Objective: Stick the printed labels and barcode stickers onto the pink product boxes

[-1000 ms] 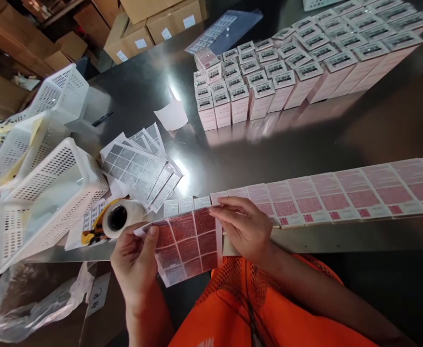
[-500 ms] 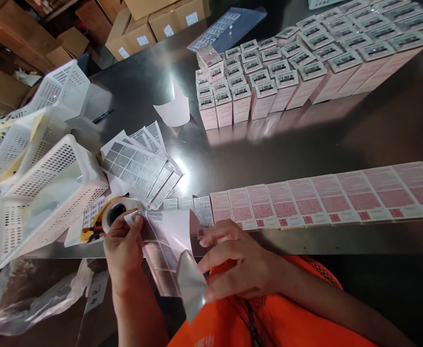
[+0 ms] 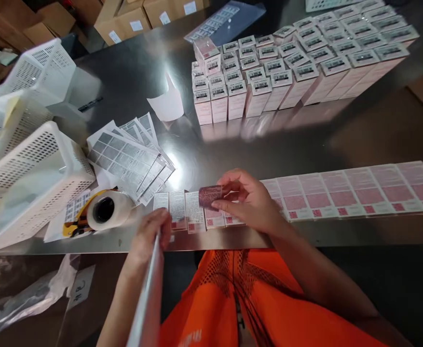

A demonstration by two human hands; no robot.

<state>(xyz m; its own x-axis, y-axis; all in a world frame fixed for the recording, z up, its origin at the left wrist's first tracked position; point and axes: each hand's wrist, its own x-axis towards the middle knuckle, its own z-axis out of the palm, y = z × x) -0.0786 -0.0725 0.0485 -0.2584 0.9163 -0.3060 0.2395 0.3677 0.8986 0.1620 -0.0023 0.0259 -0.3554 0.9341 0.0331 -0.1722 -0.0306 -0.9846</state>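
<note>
Head view: right hand (image 3: 249,200) at near edge of tabletop (image 3: 287,140), fingers (image 3: 229,189) pinched on a dark red label (image 3: 210,196) held just above left end of row of flat pink boxes (image 3: 341,193). Left hand (image 3: 151,236) at tabletop edge, fingers closed on edge-on backing sheet (image 3: 148,294). Tape roll (image 3: 104,210) just left of left hand, beside white baskets (image 3: 30,168). Label sheets (image 3: 131,161) behind tape roll. Upright boxes (image 3: 287,62) massed at far side.
</note>
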